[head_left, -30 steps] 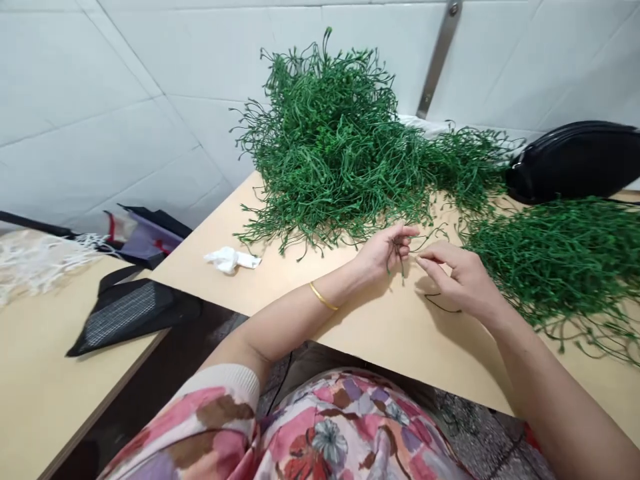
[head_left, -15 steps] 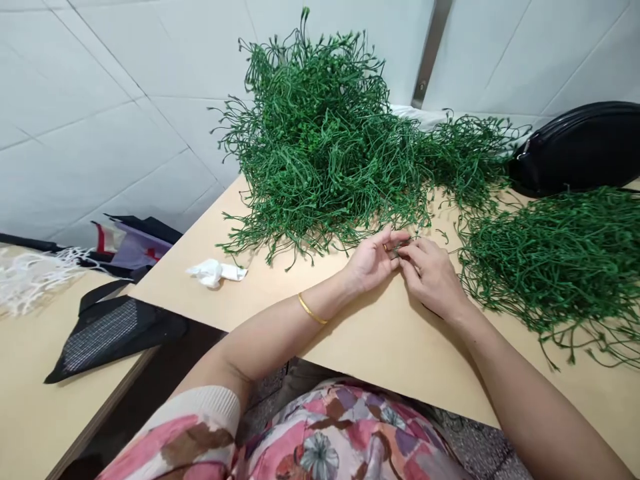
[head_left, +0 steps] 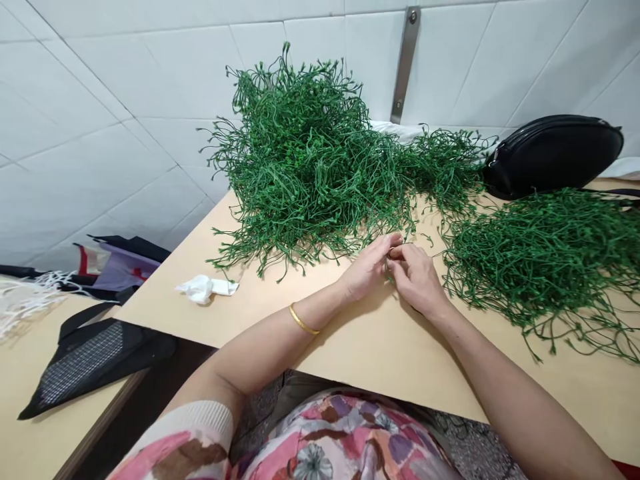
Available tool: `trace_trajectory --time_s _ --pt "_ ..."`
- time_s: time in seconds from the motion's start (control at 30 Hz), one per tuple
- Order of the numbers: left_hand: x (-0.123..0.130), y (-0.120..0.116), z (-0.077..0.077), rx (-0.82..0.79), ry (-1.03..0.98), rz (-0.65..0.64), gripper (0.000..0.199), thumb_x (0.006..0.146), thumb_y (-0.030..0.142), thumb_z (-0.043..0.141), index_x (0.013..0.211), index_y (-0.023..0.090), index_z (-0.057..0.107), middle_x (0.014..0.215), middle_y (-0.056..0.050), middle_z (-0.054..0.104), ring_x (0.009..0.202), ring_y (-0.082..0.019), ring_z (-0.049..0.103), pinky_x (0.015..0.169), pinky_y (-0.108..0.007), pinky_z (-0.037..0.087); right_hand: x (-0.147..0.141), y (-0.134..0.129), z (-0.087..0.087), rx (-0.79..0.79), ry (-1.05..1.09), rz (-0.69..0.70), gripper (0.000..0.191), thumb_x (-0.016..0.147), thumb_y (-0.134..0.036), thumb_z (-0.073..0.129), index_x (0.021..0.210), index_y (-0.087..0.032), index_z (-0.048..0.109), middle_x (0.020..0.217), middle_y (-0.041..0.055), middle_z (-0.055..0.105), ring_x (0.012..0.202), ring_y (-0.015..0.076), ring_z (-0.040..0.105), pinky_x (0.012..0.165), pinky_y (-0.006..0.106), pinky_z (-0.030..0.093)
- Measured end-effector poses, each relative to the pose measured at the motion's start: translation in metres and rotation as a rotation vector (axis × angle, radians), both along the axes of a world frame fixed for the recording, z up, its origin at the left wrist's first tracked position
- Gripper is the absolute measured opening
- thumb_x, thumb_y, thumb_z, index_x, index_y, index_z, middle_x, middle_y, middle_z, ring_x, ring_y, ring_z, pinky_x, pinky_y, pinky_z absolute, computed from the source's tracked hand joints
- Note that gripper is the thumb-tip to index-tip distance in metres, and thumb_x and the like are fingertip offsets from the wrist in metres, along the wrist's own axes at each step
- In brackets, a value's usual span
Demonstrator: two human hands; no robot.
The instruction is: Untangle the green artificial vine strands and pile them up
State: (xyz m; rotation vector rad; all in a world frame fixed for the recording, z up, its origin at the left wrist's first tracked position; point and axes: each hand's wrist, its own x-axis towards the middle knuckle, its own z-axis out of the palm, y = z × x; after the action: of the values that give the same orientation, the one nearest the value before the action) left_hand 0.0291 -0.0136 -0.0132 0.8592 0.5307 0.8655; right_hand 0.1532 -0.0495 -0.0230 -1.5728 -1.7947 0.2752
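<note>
My left hand (head_left: pixel 369 265) and my right hand (head_left: pixel 416 275) meet over the table (head_left: pixel 350 333), just in front of a large heap of green plastic-like stems (head_left: pixel 310 167). A thin green stem (head_left: pixel 389 272) shows between the fingers of both hands, mostly hidden by them. The right thumb and fingers pinch it, while the left fingers curl round its other side. A second pile of green stems (head_left: pixel 540 260) lies to the right of my right hand.
A crumpled white tissue (head_left: pixel 203 289) lies on the table's left part. A black bag (head_left: pixel 555 153) stands at the back right by the tiled wall (head_left: pixel 175 73). On a lower-left surface are a black mesh item (head_left: pixel 85 360) and white strings (head_left: pixel 35 297).
The view has shifted slightly, so the scene sits lower and further left. My left hand has turned from palm up to more sideways, its fingers closer round the stem.
</note>
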Motion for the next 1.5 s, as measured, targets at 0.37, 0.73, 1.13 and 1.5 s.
trace_trajectory --time_s 0.37,0.73,1.13,1.5 --pt "-0.007 -0.004 0.018 0.277 0.280 0.124 0.033 0.084 0.040 0.053 0.106 0.018 0.065 0.121 -0.010 0.058 0.097 -0.016 0.056 0.078 -0.025 0.046 0.002 -0.003 0.011 -0.031 0.155 0.127 0.012 0.083 -0.023 0.043 0.072 -0.020 0.048 0.073 0.0026 0.052 0.074 0.0176 0.047 0.070 0.032 0.038" --pt "-0.012 0.006 0.017 0.483 0.295 -0.041 0.020 0.086 0.023 0.048 0.077 0.014 0.064 0.063 -0.001 0.060 0.055 -0.007 0.048 0.057 -0.021 0.036 0.022 0.005 0.011 -0.308 0.792 0.363 0.027 0.081 -0.046 0.060 0.075 -0.021 0.052 0.066 -0.0023 0.054 0.067 0.0128 0.051 0.070 0.029 0.041" --pt "-0.011 0.005 0.016 0.207 0.371 0.117 0.005 0.073 0.016 0.061 0.075 0.015 0.057 0.060 0.002 0.058 0.050 -0.006 0.047 0.050 -0.020 0.034 0.020 0.012 0.008 -0.402 0.838 0.253 0.032 0.073 -0.049 0.068 0.074 -0.019 0.056 0.060 -0.0032 0.054 0.057 0.0104 0.048 0.059 0.026 0.039" --pt "-0.010 0.007 0.014 0.172 0.332 0.067 0.011 0.071 0.008 0.059 0.062 0.014 0.054 0.049 0.003 0.050 0.044 -0.005 0.042 0.048 -0.021 0.028 0.025 0.011 0.010 -0.508 0.990 0.218 0.036 0.069 -0.053 0.068 0.076 -0.018 0.061 0.060 -0.0006 0.056 0.056 0.0118 0.051 0.057 0.027 0.046"
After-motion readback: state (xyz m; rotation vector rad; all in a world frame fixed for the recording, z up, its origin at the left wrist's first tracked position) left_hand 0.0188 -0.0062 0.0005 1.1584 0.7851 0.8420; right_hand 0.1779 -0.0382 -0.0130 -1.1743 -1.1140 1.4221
